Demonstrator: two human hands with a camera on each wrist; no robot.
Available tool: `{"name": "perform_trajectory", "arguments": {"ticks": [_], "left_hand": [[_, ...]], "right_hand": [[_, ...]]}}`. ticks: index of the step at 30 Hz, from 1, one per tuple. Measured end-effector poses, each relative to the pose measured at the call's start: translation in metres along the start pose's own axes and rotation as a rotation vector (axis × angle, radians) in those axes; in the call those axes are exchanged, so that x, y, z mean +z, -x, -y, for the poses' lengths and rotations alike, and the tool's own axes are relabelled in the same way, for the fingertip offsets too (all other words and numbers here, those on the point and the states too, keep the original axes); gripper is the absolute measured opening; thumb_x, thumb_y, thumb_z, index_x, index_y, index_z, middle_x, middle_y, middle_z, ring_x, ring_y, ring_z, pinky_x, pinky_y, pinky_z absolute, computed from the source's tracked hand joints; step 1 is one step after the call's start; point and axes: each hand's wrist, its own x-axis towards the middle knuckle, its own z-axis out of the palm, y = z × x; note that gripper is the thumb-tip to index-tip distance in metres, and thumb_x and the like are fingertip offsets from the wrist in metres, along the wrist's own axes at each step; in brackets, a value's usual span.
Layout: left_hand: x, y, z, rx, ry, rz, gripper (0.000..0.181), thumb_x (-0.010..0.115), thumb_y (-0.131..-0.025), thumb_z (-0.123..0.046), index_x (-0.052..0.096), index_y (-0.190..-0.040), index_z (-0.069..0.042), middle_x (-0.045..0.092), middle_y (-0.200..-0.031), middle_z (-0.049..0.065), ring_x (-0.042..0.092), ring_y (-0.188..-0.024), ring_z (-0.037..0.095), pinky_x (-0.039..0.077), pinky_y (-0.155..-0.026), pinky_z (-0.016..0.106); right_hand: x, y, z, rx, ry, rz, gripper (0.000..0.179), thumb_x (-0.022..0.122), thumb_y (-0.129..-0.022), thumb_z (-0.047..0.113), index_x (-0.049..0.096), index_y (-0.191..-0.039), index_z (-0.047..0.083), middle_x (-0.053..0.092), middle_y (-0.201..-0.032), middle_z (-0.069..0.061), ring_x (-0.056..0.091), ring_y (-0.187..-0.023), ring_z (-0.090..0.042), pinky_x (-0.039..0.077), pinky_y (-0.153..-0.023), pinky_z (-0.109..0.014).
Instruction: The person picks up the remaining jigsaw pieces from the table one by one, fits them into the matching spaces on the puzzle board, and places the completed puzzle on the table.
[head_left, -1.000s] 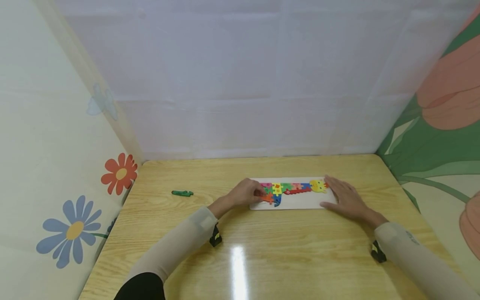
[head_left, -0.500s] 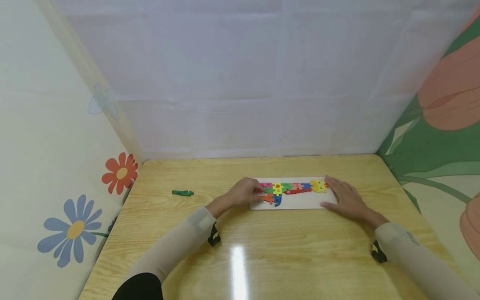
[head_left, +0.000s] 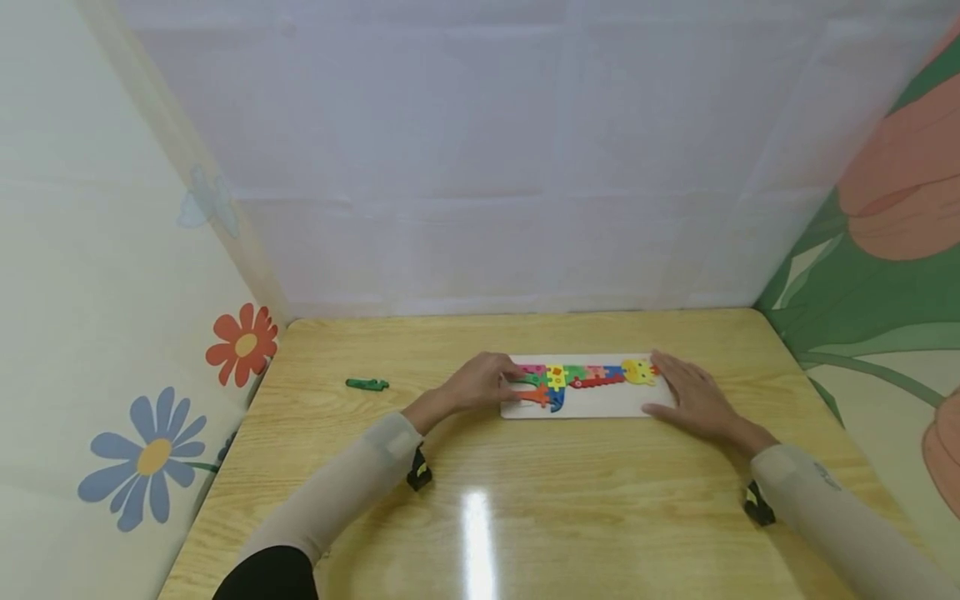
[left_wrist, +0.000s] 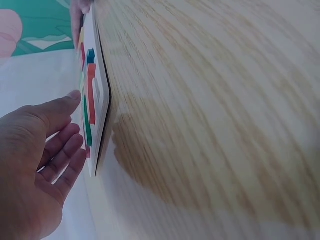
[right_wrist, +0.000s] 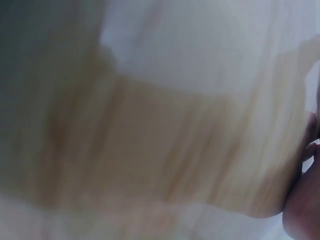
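A white puzzle board (head_left: 600,406) lies flat on the table, bearing a colourful giraffe of interlocking pieces with a yellow head (head_left: 638,372) at the right end. At the board's left end is my left hand (head_left: 477,383), its thumb and fingers apart beside the orange leg piece (head_left: 536,395). In the left wrist view, that hand (left_wrist: 47,150) has loosely bent fingers with nothing between them, close to the green piece (left_wrist: 88,122). My right hand (head_left: 692,397) rests at the board's right end, fingers extended along its edge. The right wrist view is blurred.
A loose green puzzle piece (head_left: 367,384) lies to the left on the wooden table (head_left: 570,500). A pale sheet (head_left: 480,167) hangs behind the table's far edge. Flower-patterned panels (head_left: 135,275) stand at both sides.
My left hand has let go at the orange piece and drawn slightly left, its fingers spreading and showing more of the orange and green pieces. The right hand stays in place.
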Motion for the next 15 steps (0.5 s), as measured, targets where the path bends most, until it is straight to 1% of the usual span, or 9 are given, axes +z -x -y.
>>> {"name": "perform_trajectory", "arguments": {"ticks": [4, 6, 11, 15], "left_hand": [[-0.002, 0.003, 0.003, 0.011, -0.010, 0.001, 0.042, 0.086, -0.092, -0.028, 0.076, -0.128, -0.006, 0.076, -0.116, 0.006, 0.067, -0.095, 0.014, 0.057, -0.081, 0.030], [-0.004, 0.006, 0.005, 0.009, -0.015, 0.000, 0.044, 0.086, -0.091, -0.028, 0.076, -0.129, -0.006, 0.076, -0.116, 0.006, 0.067, -0.097, 0.016, 0.057, -0.084, 0.032], [-0.008, 0.011, 0.008, 0.007, -0.022, -0.001, 0.045, 0.086, -0.091, -0.028, 0.075, -0.130, -0.007, 0.075, -0.120, 0.007, 0.069, -0.107, 0.020, 0.057, -0.095, 0.038], [-0.012, 0.016, 0.011, 0.009, -0.013, 0.000, 0.046, 0.085, -0.093, -0.029, 0.074, -0.131, -0.006, 0.074, -0.122, 0.007, 0.069, -0.109, 0.021, 0.058, -0.095, 0.039]], "right_hand": [[0.000, 0.000, -0.001, 0.006, 0.003, 0.001, 0.101, 0.070, -0.097, 0.058, 0.024, -0.168, 0.003, 0.025, -0.173, -0.021, 0.023, -0.157, -0.046, 0.017, -0.123, -0.068], [-0.001, 0.000, 0.000, 0.008, 0.000, 0.002, 0.101, 0.070, -0.097, 0.058, 0.024, -0.168, 0.003, 0.025, -0.173, -0.021, 0.023, -0.157, -0.046, 0.017, -0.123, -0.068], [-0.002, 0.000, 0.001, 0.008, -0.002, 0.006, 0.101, 0.069, -0.097, 0.060, 0.023, -0.168, 0.004, 0.025, -0.173, -0.021, 0.023, -0.157, -0.046, 0.017, -0.123, -0.068], [-0.001, 0.000, 0.001, 0.010, -0.002, 0.006, 0.102, 0.069, -0.097, 0.060, 0.023, -0.168, 0.004, 0.025, -0.173, -0.021, 0.023, -0.157, -0.046, 0.016, -0.123, -0.068]]}}
